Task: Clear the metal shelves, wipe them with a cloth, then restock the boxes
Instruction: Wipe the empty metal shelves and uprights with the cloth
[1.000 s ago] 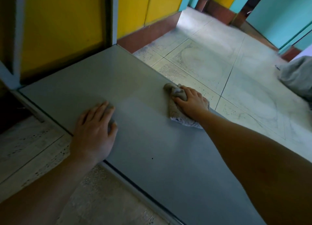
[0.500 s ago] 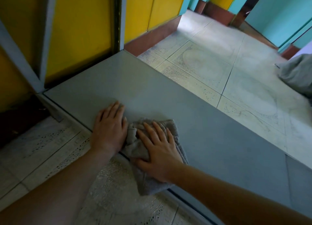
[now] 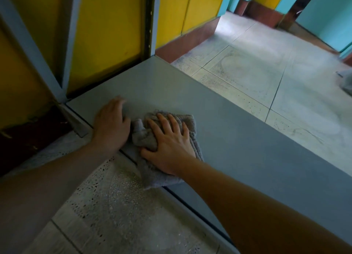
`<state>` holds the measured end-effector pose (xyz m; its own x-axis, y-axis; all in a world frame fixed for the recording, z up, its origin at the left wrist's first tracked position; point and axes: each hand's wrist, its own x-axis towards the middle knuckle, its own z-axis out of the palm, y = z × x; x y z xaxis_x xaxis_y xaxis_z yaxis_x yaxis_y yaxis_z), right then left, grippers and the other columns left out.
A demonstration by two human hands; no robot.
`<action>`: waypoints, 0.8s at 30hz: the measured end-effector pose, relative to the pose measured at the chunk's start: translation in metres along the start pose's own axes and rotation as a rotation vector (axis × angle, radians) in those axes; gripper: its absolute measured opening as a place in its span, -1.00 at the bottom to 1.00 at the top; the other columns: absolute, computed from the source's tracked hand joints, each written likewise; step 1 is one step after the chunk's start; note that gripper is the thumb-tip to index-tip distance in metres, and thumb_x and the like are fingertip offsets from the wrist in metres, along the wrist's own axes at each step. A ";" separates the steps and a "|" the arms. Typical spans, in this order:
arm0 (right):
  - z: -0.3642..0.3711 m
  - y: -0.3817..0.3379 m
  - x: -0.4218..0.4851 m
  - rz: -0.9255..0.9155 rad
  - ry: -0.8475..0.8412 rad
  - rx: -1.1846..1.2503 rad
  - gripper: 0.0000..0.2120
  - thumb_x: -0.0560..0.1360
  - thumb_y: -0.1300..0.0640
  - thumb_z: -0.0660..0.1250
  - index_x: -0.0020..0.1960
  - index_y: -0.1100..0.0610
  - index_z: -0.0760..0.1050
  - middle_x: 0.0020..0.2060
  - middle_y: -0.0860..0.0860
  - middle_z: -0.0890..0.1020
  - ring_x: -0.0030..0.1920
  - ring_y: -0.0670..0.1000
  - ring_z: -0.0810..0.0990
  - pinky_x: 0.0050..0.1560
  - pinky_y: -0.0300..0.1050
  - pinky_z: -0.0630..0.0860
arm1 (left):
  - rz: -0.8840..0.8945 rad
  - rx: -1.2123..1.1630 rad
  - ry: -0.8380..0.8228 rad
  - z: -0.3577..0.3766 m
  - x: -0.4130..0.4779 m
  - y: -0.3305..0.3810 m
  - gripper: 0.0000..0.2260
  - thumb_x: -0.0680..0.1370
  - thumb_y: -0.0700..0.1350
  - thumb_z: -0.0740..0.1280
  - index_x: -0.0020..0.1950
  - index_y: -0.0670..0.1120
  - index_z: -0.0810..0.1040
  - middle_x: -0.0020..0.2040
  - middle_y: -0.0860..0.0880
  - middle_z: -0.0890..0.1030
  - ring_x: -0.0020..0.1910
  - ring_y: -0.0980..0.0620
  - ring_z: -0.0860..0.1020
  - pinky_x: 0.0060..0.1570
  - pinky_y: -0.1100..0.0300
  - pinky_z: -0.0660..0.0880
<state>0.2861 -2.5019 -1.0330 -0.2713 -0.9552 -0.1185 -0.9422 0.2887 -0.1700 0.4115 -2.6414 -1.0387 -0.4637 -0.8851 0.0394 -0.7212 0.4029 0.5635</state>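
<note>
Presses the grey cloth point(image 3: 188, 122) flat against the metal shelf point(image 3: 247, 139) with the right hand point(image 3: 167, 145), fingers point(image 3: 173, 124) straight and spread on top, curled round nothing. Rests the left hand point(image 3: 111, 128) palm-down on the shelf just beside, fingers extended, tips blurred, touching the cloth's bunched fold. Sits at the shelf's near edge, one end hanging over the tiled floor point(image 3: 118, 206).

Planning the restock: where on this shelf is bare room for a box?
Bare: shelf right of the cloth, and the strip beyond the hands up to the wall. Crowded: near-left corner, left hand flat beside the cloth, right hand pressing it.
</note>
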 end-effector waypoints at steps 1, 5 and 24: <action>0.002 0.001 0.000 -0.005 -0.004 0.000 -0.19 0.50 -0.46 0.07 0.63 -0.17 -0.08 0.65 -0.04 -0.10 0.63 0.12 -0.21 0.55 0.35 -0.22 | -0.028 0.060 0.001 0.004 0.003 -0.002 -0.54 0.65 -0.12 0.20 0.56 -0.11 0.28 0.57 -0.12 0.28 0.54 -0.15 0.23 0.53 -0.11 0.14; 0.001 0.012 0.007 -0.088 0.001 0.003 -0.20 0.51 -0.46 0.11 0.63 -0.20 -0.05 0.65 -0.07 -0.07 0.63 0.08 -0.18 0.57 0.30 -0.20 | -0.002 0.192 0.086 0.016 0.000 -0.006 -0.53 0.67 -0.01 0.12 0.58 -0.10 0.25 0.59 -0.07 0.28 0.58 -0.08 0.17 0.54 -0.09 0.08; -0.045 0.180 0.116 0.326 0.057 0.012 -0.23 0.52 -0.50 0.03 0.63 -0.20 -0.01 0.64 -0.07 0.05 0.61 0.13 0.05 0.55 0.29 0.01 | 0.035 0.168 0.124 0.018 0.001 -0.010 -0.56 0.68 -0.05 0.12 0.56 -0.11 0.31 0.57 -0.06 0.31 0.56 -0.05 0.21 0.52 -0.08 0.09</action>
<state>0.0757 -2.5636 -1.0332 -0.5689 -0.8145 -0.1134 -0.8019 0.5800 -0.1434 0.4092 -2.6423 -1.0588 -0.4308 -0.8875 0.1637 -0.7861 0.4581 0.4150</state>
